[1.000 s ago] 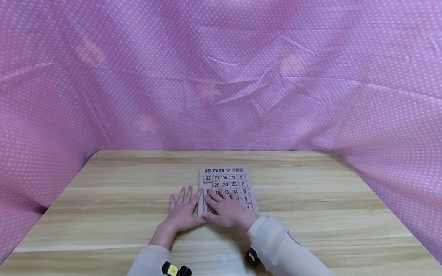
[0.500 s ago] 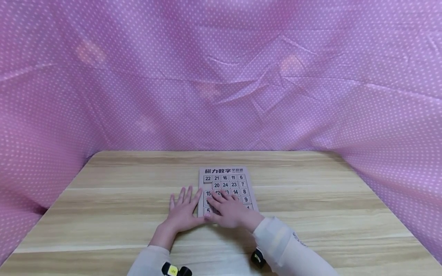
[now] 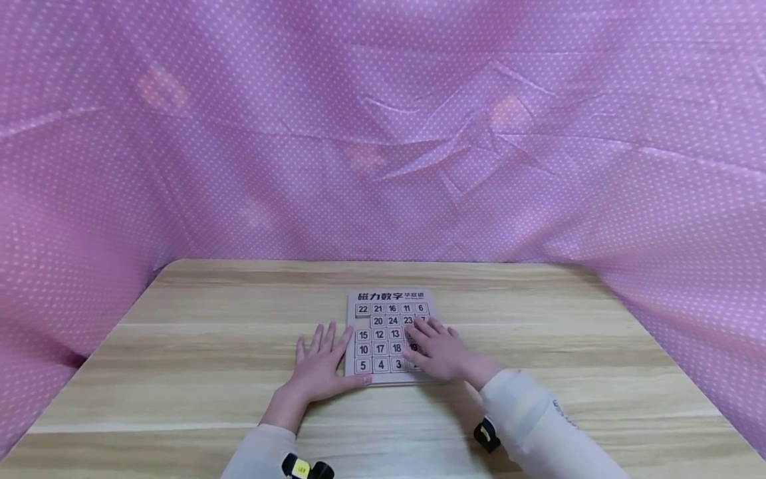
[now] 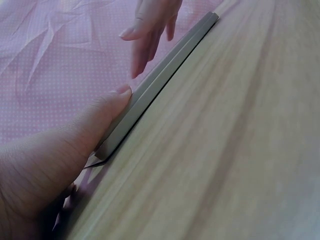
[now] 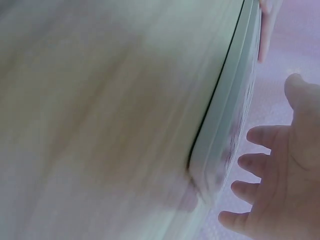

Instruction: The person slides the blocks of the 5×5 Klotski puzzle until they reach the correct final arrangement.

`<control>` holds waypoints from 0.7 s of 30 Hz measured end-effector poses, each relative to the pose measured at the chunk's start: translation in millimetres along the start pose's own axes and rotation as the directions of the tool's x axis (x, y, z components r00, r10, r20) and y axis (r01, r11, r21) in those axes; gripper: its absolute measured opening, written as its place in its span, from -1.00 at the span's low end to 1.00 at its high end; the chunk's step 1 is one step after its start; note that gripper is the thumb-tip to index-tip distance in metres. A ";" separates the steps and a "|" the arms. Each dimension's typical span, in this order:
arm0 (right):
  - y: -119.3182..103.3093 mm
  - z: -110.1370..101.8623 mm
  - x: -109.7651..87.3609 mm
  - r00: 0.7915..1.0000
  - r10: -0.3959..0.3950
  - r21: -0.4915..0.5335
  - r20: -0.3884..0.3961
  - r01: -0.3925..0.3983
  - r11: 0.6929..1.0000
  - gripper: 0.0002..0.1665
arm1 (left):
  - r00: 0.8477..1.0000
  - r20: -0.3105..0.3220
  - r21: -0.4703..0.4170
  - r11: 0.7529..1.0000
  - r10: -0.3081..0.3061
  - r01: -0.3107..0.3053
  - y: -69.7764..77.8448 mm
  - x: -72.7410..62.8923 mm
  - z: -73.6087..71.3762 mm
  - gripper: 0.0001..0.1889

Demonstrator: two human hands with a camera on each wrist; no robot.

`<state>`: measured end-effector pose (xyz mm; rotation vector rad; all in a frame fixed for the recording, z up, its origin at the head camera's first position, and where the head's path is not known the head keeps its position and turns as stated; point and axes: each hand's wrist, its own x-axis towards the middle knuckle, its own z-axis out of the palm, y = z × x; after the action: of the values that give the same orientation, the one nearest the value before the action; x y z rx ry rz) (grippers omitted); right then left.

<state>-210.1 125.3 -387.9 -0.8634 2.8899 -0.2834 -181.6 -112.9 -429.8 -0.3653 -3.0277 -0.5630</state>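
Observation:
A pale number sliding puzzle [image 3: 387, 378] with dark-numbered square tiles lies flat on the table. Its top row reads 22, 21, 16, 11, 6, and a gap shows at the left of the second row. My left hand [image 3: 318, 374] rests at the puzzle's lower left corner, fingers spread, its thumb [image 4: 107, 112] on the front edge. Over the puzzle's right side hovers my right hand [image 3: 444, 352], fingers extended and holding nothing. In the right wrist view a space shows between its fingers [image 5: 255, 162] and the board. It hides several right-hand tiles.
The wood-grain table [image 3: 209, 346] extends around the puzzle on all sides. Pink polka-dot cloth [image 3: 383, 166] hangs behind it and along both sides. Dark wrist devices sit at both sleeves.
My right hand has shifted right across the puzzle, uncovering the left and middle tiles of the lower rows. My left hand stays in place at the corner.

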 end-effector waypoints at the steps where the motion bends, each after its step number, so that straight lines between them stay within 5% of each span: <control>1: 2.2 -0.8 -0.4 1.000 0.010 0.004 -0.001 -0.010 1.000 -0.30 | 1.000 0.000 0.002 1.000 0.002 -0.002 0.0 0.0 -0.1 0.07; 21: 2.2 2.2 5.3 0.999 0.033 0.008 0.006 -0.033 0.999 -0.26 | 1.000 -0.003 -0.006 1.000 0.011 -0.011 -3.1 1.8 1.2 0.07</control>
<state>-215.3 123.8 -390.8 -0.8126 2.8924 -0.2889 -184.0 -114.9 -431.8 -0.3803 -3.0203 -0.5719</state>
